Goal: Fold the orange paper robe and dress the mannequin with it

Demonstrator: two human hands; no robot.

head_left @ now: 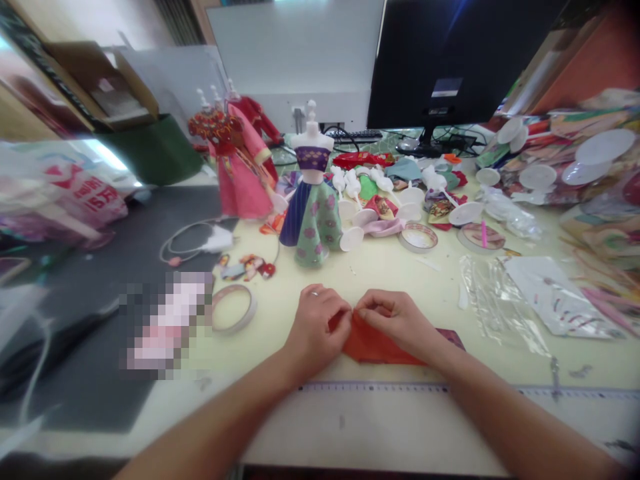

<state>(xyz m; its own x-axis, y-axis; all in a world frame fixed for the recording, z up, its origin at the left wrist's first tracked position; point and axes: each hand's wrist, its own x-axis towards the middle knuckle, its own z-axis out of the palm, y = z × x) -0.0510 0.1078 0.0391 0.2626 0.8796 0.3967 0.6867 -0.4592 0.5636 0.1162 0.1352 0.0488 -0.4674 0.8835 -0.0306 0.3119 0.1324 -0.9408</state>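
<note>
Both hands meet over a piece of orange-red fabric at the middle of the table. My left hand, with a ring on one finger, is closed in a pinch on the fabric's upper left corner. Beside it, my right hand pinches the same edge between thumb and forefinger. A darker patterned strip of the cloth shows past my right wrist. Behind the hands stands a small white dress form in a purple top and a blue and green skirt.
A tape roll lies left of my hands, near a white charger cable. Clothed dress forms stand behind. Clear plastic bags lie to the right. A ruler strip runs along the front. A monitor stands at the back.
</note>
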